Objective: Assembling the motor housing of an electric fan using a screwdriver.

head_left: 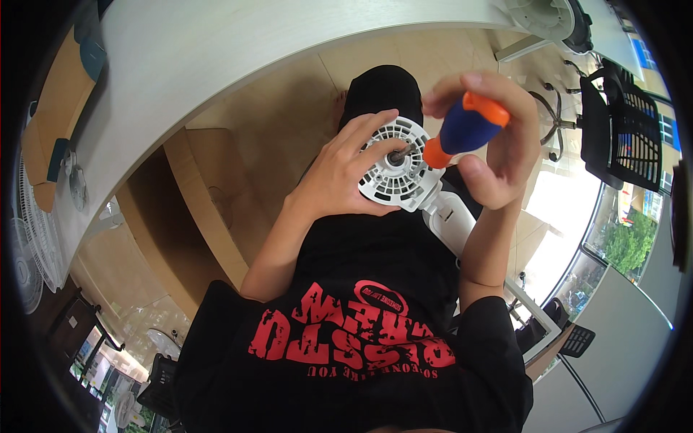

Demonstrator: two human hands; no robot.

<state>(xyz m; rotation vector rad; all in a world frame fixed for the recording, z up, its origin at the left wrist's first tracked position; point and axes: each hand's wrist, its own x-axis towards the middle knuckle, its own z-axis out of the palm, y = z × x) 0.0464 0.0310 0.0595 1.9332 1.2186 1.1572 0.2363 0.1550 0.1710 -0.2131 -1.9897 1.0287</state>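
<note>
My left hand (346, 166) is wrapped around the round white slotted motor housing of a fan (393, 196), held above my lap. Its index finger reaches across the slotted face, close to the metal shaft at the centre. A screwdriver (469, 128) with a blue and orange handle points down-left at that face. My right hand (509, 137) curls loosely about the handle, with the thumb apart below it. Exactly where the screwdriver's tip rests is hard to tell. From the housing a white neck (449, 220) runs down-right, partly behind my right forearm.
A pale table (216, 43) curves across the far and left side. On it are a cardboard piece (54, 123) and, at the far right, a white round part (545, 18). White fan grilles (36, 216) stand at the left rim. An open cardboard box (184, 209) sits below; a black chair (624, 130) stands right.
</note>
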